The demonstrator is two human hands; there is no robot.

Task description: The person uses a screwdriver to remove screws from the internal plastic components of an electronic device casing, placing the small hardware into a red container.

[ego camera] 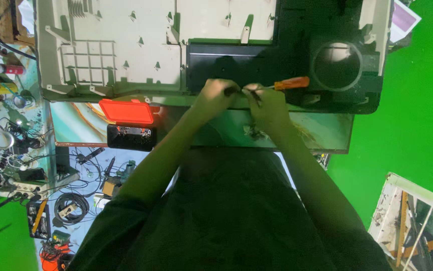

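A large pale plastic appliance casing [126,50] lies on the workbench, with a dark panel [226,62] and a round opening [337,65] on its right part. My right hand [266,108] holds a screwdriver with an orange handle [291,83] by its shaft, at the near edge of the dark panel. The handle points right. My left hand [215,95] is curled right beside it, fingers pinched at the screwdriver's tip against the casing edge. What those fingers hold is hidden.
A red tray [126,111] and a dark phone-like slab [131,137] lie on the bench [76,125] left of my arms. Cables, a power strip [23,186] and small tools crowd the floor at left. A green backdrop [417,115] fills the right, with a framed rack [417,226] at the lower right.
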